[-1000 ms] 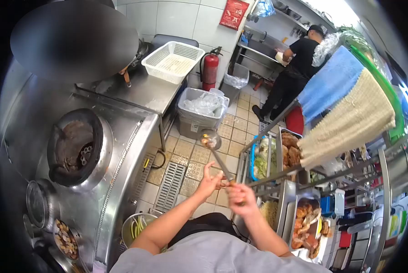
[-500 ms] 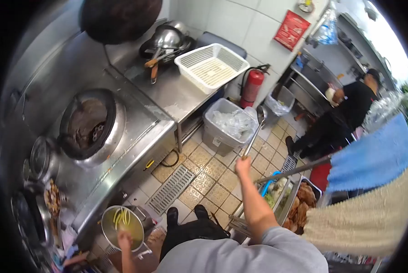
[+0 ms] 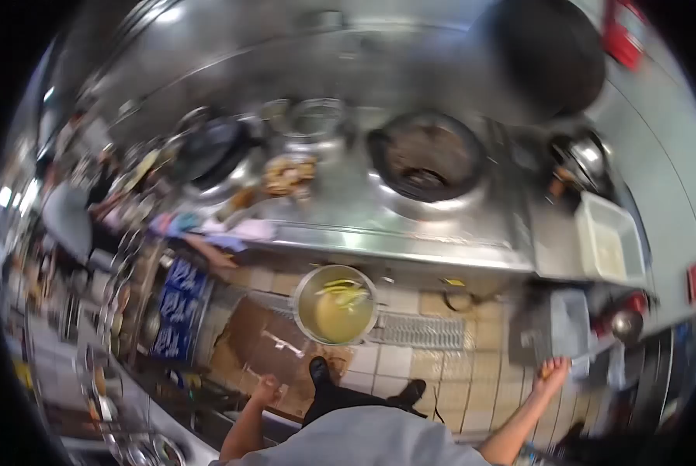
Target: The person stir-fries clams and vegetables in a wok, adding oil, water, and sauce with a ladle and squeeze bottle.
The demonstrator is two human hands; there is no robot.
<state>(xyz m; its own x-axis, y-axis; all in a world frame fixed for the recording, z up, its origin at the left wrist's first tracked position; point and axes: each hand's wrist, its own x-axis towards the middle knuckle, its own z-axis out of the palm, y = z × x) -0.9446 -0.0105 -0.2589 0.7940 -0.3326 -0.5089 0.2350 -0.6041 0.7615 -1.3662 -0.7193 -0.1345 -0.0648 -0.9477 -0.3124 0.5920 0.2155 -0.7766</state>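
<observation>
Person has turned toward stove (image 3: 441, 247), bringing floor pot (image 3: 310, 313) to mid-view. Left hand (image 3: 266, 391), at ladle one second ago, then over pot, now off pot, in air toward person's side. Right hand (image 3: 551, 374) alone on ladle (image 3: 626, 327), now swung well out to right of pot. Blue patterned boxes (image 3: 181, 311) newly visible left of pot; towels and co-worker at sink gone from view.

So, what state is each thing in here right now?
Right hand: closed around the ladle handle.
Ladle: held out to the right; contents unclear.
Left hand: raised, nothing visible in its grip; closure blurred.
Pot: uncovered, on the floor, liquid and yellow-green strips inside.
White basket: open-topped, on the counter.
Wok burner: uncovered, no flame visible.
</observation>
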